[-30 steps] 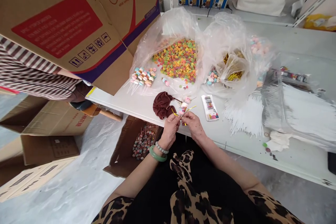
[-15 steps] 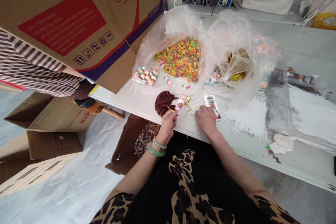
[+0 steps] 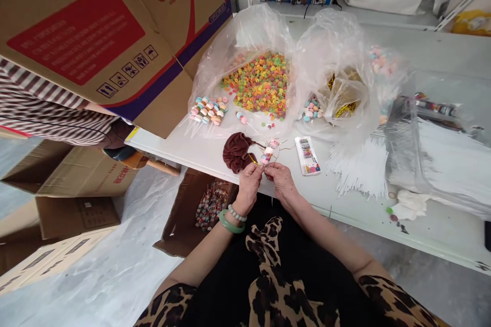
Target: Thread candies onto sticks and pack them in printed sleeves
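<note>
My left hand is closed at the table's front edge, pinching the lower end of a small wrapped candy with a gold tie by its fingertips. Right beside it, my right hand is closed too, its fingertips meeting the left ones at the candy's bottom end. A dark brown cloth lies just left of the candy. Thin gold ties are scattered behind the candy. To the right lies a flat stack of printed labels or wrappers.
Clear bags hold ring candies and gold ties. White sticks lie to the right. Candy sticks sit at left. A large carton rises at upper left; an open box stands below. A person's striped sleeve shows.
My right hand has moved left from beside the printed stack to meet my left hand at the candy. The whole view has shifted slightly.
</note>
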`<state>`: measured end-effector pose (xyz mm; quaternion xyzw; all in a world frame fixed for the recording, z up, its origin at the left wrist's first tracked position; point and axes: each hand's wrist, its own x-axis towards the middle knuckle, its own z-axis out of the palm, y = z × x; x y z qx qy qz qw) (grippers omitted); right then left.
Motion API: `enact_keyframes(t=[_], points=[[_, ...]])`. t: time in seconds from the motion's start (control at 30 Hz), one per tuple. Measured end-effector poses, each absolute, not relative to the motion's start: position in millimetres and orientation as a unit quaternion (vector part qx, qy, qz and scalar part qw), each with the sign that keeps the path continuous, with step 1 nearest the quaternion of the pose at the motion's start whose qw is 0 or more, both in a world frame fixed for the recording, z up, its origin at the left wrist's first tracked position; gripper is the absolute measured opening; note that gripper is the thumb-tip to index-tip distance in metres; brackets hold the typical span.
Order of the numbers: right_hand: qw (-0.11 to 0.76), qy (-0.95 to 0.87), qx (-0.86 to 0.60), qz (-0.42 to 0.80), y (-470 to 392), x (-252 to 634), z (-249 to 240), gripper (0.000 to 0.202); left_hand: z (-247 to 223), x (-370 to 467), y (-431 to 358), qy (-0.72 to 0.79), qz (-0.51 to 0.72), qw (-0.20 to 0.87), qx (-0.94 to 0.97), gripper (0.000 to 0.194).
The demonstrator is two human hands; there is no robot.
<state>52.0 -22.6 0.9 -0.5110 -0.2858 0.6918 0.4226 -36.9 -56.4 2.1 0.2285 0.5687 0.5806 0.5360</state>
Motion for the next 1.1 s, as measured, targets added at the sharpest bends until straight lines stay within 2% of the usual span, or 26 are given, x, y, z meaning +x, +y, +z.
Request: enact_keyframes(t=[0.23, 0.43, 0.6, 0.73, 0.83, 0.9, 1.0, 1.07, 1.1], points=[[0.412, -0.288, -0.524, 0.687, -26, 52, -3, 0.012, 4, -40, -54, 0.543, 0.57, 0.59, 0.18, 0.044], [0.351, -0.349, -0.523, 0.694, -32, 70, -6, 0.013, 2, -50, -56, 0.549, 0.564, 0.594, 0.166, 0.042], [0.369, -0.403, -0.48, 0.686, -30, 69, 0, 0.022, 1, -43, -59, 0.555, 0.579, 0.56, 0.208, 0.043], [0.371, -0.369, -0.462, 0.716, -24, 66, -3, 0.025, 4, -40, -58, 0.547, 0.569, 0.573, 0.221, 0.044], [0.333, -0.4, -0.424, 0.741, -24, 75, 3, 0.023, 7, -48, -61, 0.526, 0.506, 0.644, 0.23, 0.04], [0.312, -0.476, -0.417, 0.709, -29, 86, 14, 0.021, 7, -57, -68, 0.491, 0.427, 0.724, 0.228, 0.038], [0.251, -0.651, -0.344, 0.628, -41, 101, 26, 0.015, 8, -72, -72, 0.421, 0.31, 0.812, 0.26, 0.036], [0.225, -0.78, -0.252, 0.527, -48, 107, 26, 0.017, 14, -85, -64, 0.391, 0.237, 0.824, 0.335, 0.039], [0.249, -0.826, -0.218, 0.457, -50, 109, 23, 0.02, 21, -92, -58, 0.378, 0.197, 0.82, 0.382, 0.039]])
